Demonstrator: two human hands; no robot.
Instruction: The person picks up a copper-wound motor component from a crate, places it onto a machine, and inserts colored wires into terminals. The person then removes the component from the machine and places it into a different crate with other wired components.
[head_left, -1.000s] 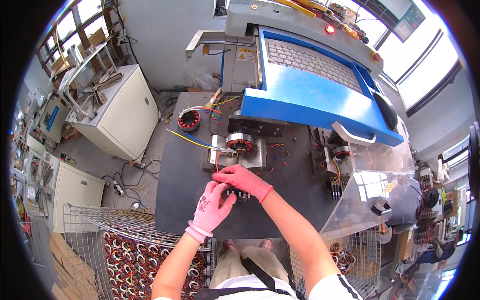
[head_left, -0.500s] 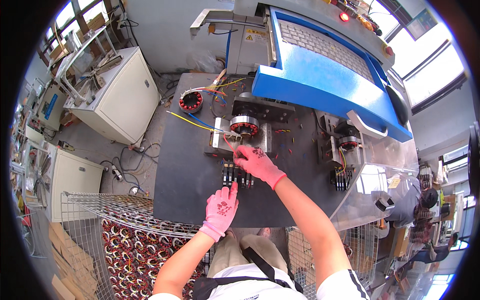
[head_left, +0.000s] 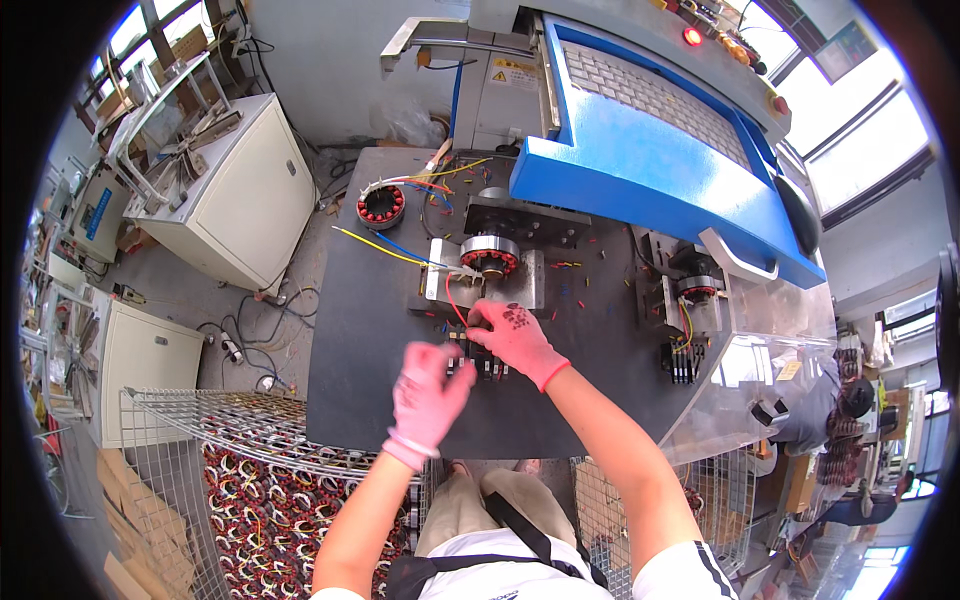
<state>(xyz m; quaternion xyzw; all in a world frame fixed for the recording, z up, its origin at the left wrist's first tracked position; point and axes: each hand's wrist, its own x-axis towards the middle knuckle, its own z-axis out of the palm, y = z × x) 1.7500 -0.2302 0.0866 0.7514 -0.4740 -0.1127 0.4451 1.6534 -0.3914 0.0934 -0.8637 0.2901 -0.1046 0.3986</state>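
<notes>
Both my hands wear pink gloves. My right hand point(head_left: 517, 342) is closed in a pinch on a red wire point(head_left: 453, 300), just above a row of black lever terminals point(head_left: 494, 370). That wire runs up to a ring-shaped motor stator point(head_left: 490, 256) with a metal rim and red winding insulation, seated in a metal fixture point(head_left: 532, 290). Blue and yellow wires point(head_left: 385, 247) from the stator stretch out to the left. My left hand point(head_left: 425, 400) hovers at the terminals' left end, blurred, its thumb and fingers apart with nothing visible between them. The pinched wire tip is hidden.
A loose stator point(head_left: 381, 206) lies at the table's far left. Behind the fixture rises a blue machine cover point(head_left: 640, 190). A second fixture holds another stator point(head_left: 697, 287) at right, near a clear panel point(head_left: 760, 375). A wire basket point(head_left: 270, 425) of stators stands front left.
My left hand has lifted off the terminals and drawn back to the left, its pointing finger now curled. The right hand has shifted slightly down, still pinching the red wire.
</notes>
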